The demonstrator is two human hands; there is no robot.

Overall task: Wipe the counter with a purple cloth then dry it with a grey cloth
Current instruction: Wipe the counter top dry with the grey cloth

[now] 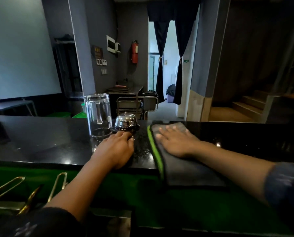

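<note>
Wide bare counter (40, 134) at left. Upturned glass (99, 115) and bell (125, 121) just beyond left hand (116, 147), fingers loosely bent on the top, holding nothing: risk of a knock. Right hand (175, 141) flat, fingers spread, pressing grey cloth (185, 166) draped over the near edge, liable to slip off. Open room further right.

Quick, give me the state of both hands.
Left hand: open, resting flat on the counter.
Right hand: open, pressing the grey cloth.
</note>
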